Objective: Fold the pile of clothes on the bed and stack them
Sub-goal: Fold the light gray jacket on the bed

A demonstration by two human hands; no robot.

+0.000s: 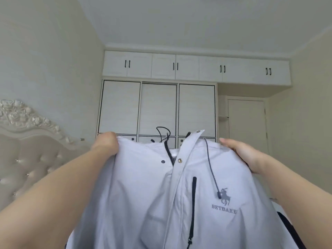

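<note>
A pale grey zip jacket point(143, 191) hangs in the air in front of me, held up by both shoulders. It has a dark zipper, metal snaps, dark drawcords and a grey horse logo with lettering on the chest. My left hand point(106, 143) grips the jacket's left shoulder with curled fingers. My right hand point(246, 153) holds the right shoulder, thumb on the front of the fabric and fingers behind it. The bed surface and the pile of clothes are hidden behind the jacket.
A padded cream headboard point(27, 159) with carved trim stands at the left. White wardrobe doors point(158, 108) and upper cabinets point(195, 67) fill the far wall, with a closed door point(247, 124) to their right. A dark cloth edge point(289, 229) shows at the lower right.
</note>
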